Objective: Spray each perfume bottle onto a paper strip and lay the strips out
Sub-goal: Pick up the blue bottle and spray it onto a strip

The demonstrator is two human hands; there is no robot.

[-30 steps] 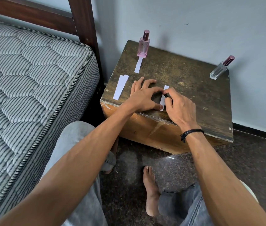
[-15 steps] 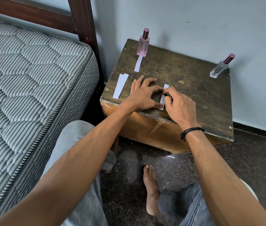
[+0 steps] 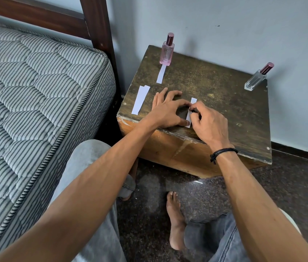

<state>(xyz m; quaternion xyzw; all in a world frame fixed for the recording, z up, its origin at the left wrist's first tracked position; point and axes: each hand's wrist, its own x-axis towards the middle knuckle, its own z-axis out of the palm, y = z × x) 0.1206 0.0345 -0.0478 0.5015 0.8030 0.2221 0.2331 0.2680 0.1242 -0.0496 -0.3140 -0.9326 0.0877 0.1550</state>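
Note:
A white paper strip (image 3: 193, 101) lies near the front edge of the wooden bedside table (image 3: 215, 87). My left hand (image 3: 168, 112) pins it flat with thumb and index fingertip. My right hand (image 3: 209, 123) is curled at the strip's right edge, pinching a small dark object (image 3: 193, 111) against it. A pink perfume bottle (image 3: 166, 51) stands capped at the back left, with a single strip (image 3: 161, 74) lying in front of it. A clear perfume bottle (image 3: 256, 78) stands capped at the back right corner. Two overlapping spare strips (image 3: 140, 100) lie at the table's left edge.
A striped mattress (image 3: 36, 91) on a dark wooden bed frame (image 3: 96, 21) sits close to the table's left side. A grey wall is right behind the table. My knees and bare feet are on the dark floor (image 3: 149, 214) below.
Both hands stay on the front strip. The right hand's fingers have curled in a little more at the strip's edge; the bottles and other strips have not moved.

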